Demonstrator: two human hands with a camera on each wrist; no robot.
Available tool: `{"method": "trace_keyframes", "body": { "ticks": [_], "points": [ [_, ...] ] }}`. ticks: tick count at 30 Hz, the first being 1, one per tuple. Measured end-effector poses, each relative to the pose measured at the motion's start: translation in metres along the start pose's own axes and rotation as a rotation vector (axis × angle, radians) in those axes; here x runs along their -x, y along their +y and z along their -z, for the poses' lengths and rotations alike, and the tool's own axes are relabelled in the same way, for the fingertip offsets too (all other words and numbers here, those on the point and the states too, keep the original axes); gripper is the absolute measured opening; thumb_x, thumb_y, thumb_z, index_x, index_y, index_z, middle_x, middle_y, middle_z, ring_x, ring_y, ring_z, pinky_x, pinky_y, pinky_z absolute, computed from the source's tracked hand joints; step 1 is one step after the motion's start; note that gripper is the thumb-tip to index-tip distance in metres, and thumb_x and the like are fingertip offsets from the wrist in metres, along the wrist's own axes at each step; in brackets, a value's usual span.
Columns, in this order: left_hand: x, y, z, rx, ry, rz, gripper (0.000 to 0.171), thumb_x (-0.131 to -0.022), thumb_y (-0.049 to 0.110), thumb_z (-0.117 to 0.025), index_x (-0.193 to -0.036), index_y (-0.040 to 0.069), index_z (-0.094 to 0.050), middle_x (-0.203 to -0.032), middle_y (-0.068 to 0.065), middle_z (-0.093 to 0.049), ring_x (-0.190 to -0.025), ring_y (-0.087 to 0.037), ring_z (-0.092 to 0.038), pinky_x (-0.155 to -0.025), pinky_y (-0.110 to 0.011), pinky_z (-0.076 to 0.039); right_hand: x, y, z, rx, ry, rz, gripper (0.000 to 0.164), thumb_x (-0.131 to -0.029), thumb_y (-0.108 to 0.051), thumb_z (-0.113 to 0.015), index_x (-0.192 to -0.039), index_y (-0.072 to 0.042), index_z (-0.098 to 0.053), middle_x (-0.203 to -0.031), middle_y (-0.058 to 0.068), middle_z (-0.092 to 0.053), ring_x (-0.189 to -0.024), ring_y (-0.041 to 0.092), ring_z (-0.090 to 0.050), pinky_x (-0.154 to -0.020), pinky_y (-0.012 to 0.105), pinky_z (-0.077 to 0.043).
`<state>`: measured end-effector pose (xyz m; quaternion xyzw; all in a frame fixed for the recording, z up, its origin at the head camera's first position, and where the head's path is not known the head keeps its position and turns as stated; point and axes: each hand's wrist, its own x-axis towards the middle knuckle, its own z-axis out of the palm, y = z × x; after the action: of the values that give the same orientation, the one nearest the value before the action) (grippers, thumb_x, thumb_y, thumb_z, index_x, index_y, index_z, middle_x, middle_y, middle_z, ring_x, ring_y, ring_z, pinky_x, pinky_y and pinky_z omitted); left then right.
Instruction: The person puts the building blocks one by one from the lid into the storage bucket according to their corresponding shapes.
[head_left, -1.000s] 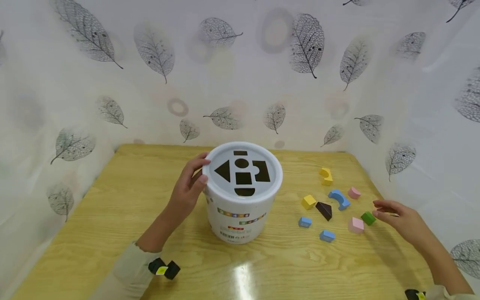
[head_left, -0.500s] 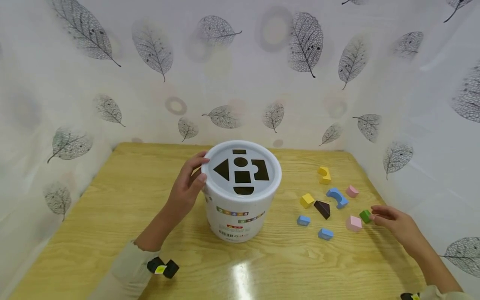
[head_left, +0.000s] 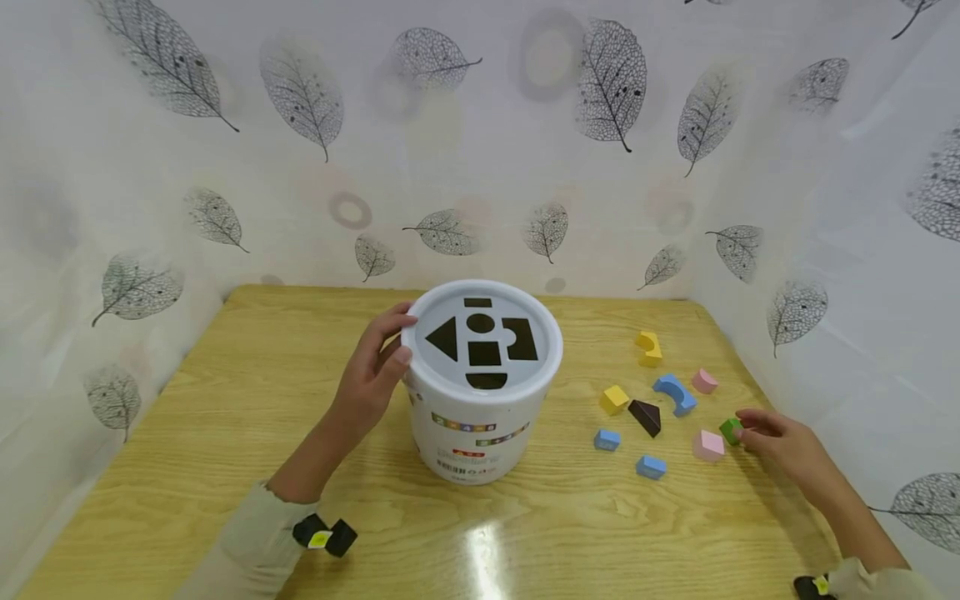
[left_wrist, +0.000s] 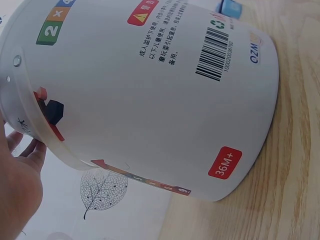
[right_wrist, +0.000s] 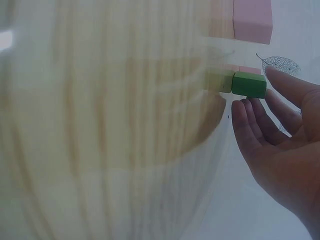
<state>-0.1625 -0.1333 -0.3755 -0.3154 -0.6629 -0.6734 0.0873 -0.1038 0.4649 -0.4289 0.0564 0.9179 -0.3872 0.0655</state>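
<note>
Wood table (head_left: 285,367) spreads before you. Your right hand (head_left: 787,450) stands parted around the green block (head_left: 729,431), contact unclear, near the pink block (head_left: 708,446); your left hand (head_left: 369,379) grips the bucket (head_left: 480,407) by its rim. Green block should be light, stiff, smooth: pinch opposite flat sides.

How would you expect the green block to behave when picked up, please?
The green block is probably stiff, given its crisp edges. It looks unlikely to roll, having flat faces. Being far smaller than the bucket, it is likely light.
</note>
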Motion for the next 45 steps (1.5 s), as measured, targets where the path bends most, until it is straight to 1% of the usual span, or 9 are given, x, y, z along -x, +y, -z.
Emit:
{"method": "trace_keyframes", "body": {
  "ticks": [4,7,19,25,30,34,38,41,45],
  "points": [
    [0.0,0.0,0.0,-0.004,0.002,0.003,0.04,-0.106,0.012,-0.043,-0.143,0.0,-0.039,-0.161,-0.01,-0.028,-0.143,-0.035,-0.042,-0.108,-0.03,-0.049,-0.001,0.001,0.0,0.045,-0.01,-0.001,0.067,-0.102,-0.034,-0.061,-0.146,0.011,-0.04,-0.125,0.017,-0.062,-0.089,-0.012,-0.057,-0.073,0.021,-0.056],
    [0.0,0.001,0.0,-0.011,0.004,0.011,0.04,-0.106,0.012,-0.043,-0.144,0.001,-0.039,-0.161,-0.01,-0.028,-0.144,-0.037,-0.041,-0.108,-0.029,-0.049,-0.002,0.001,0.0,0.078,-0.023,0.017,0.066,-0.101,-0.032,-0.062,-0.147,0.01,-0.039,-0.135,0.035,-0.051,-0.09,-0.018,-0.05,-0.073,0.018,-0.053],
    [0.001,0.0,0.001,-0.013,0.004,0.009,0.04,-0.106,0.012,-0.042,-0.145,0.002,-0.039,-0.162,-0.01,-0.027,-0.144,-0.037,-0.041,-0.106,-0.029,-0.05,-0.002,-0.001,0.002,0.108,-0.028,-0.019,0.068,-0.1,-0.034,-0.063,-0.146,0.011,-0.039,-0.139,0.038,-0.048,-0.089,-0.024,-0.041,-0.073,0.015,-0.051],
    [0.0,0.0,0.001,-0.016,0.002,0.011,0.039,-0.106,0.012,-0.042,-0.145,0.002,-0.039,-0.162,-0.01,-0.027,-0.144,-0.037,-0.04,-0.107,-0.028,-0.049,0.001,-0.002,0.003,0.042,-0.018,-0.059,0.069,-0.102,-0.035,-0.06,-0.146,0.013,-0.039,-0.129,0.029,-0.059,-0.086,-0.008,-0.06,-0.072,0.025,-0.057],
    [0.001,0.0,0.0,-0.013,0.0,0.008,0.039,-0.106,0.011,-0.041,-0.144,0.002,-0.039,-0.161,-0.01,-0.027,-0.144,-0.038,-0.04,-0.107,-0.028,-0.05,0.001,-0.008,0.007,0.07,-0.005,-0.03,0.068,-0.102,-0.039,-0.059,-0.146,0.01,-0.042,-0.13,0.019,-0.063,-0.089,-0.015,-0.054,-0.074,0.02,-0.054],
    [0.0,0.0,0.0,-0.011,-0.002,0.007,0.039,-0.106,0.01,-0.042,-0.144,0.002,-0.039,-0.161,-0.01,-0.028,-0.144,-0.038,-0.04,-0.107,-0.028,-0.05,0.0,-0.022,0.011,0.086,0.024,0.012,0.067,-0.102,-0.043,-0.057,-0.147,0.005,-0.045,-0.121,-0.011,-0.064,-0.091,-0.022,-0.048,-0.074,0.015,-0.051],
    [0.0,0.0,0.0,-0.014,0.0,0.003,0.039,-0.106,0.01,-0.042,-0.144,0.001,-0.039,-0.161,-0.01,-0.028,-0.144,-0.037,-0.04,-0.108,-0.029,-0.049,-0.003,-0.042,0.012,0.078,0.075,0.08,0.063,-0.101,-0.042,-0.058,-0.146,0.002,-0.048,-0.11,-0.036,-0.053,-0.093,-0.021,-0.05,-0.073,0.01,-0.048],
    [0.0,0.001,0.0,-0.007,0.002,0.002,0.039,-0.106,0.01,-0.042,-0.144,0.002,-0.039,-0.162,-0.01,-0.027,-0.144,-0.037,-0.041,-0.108,-0.03,-0.049,-0.004,-0.063,0.011,0.078,0.098,0.127,0.06,-0.101,-0.042,-0.058,-0.146,-0.003,-0.05,-0.111,-0.034,-0.054,-0.097,-0.019,-0.051,-0.073,0.008,-0.046],
    [0.0,0.001,0.0,0.004,0.002,0.004,0.039,-0.106,0.009,-0.042,-0.144,0.001,-0.039,-0.162,-0.011,-0.027,-0.144,-0.038,-0.041,-0.107,-0.03,-0.05,-0.008,-0.096,0.007,0.063,0.102,0.175,0.055,-0.101,-0.043,-0.058,-0.146,-0.011,-0.052,-0.116,-0.021,-0.062,-0.1,-0.013,-0.055,-0.076,0.009,-0.047]
  ]
}}
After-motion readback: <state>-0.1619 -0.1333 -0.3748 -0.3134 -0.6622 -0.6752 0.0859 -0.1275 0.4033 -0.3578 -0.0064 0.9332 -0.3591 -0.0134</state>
